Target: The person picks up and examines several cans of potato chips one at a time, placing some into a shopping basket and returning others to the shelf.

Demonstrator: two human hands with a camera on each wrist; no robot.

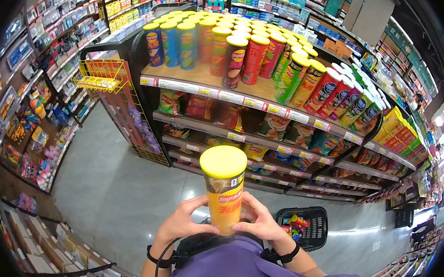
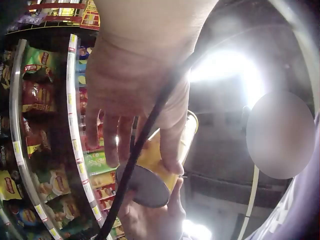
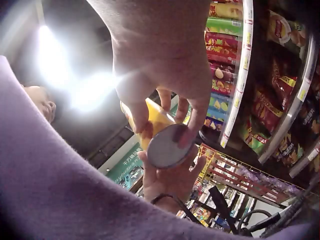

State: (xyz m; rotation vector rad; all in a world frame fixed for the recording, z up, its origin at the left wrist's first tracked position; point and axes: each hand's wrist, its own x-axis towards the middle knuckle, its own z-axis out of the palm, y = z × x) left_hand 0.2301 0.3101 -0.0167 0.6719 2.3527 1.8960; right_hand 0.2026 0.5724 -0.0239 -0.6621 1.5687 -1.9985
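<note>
A yellow chip can (image 1: pixel 225 202) with a bright yellow lid stands upright in front of the torso, held between both hands. My left hand (image 1: pixel 184 221) grips its left side low down, the thumb on the near face. From the other side my right hand (image 1: pixel 261 220) grips it, thumb likewise on the near face. The left wrist view looks at the can's grey round base (image 2: pixel 145 186), with fingers of both hands around it. That base (image 3: pixel 171 146) also shows in the right wrist view, a right fingertip overlapping it.
Ahead is a curved shelf (image 1: pixel 202 80) crowded with chip cans on top and chip bags on its lower tiers. A black shopping basket (image 1: pixel 318 227) with colourful packages is on the floor to the right. A yellow wire rack (image 1: pixel 103 81) hangs at the shelf's left end.
</note>
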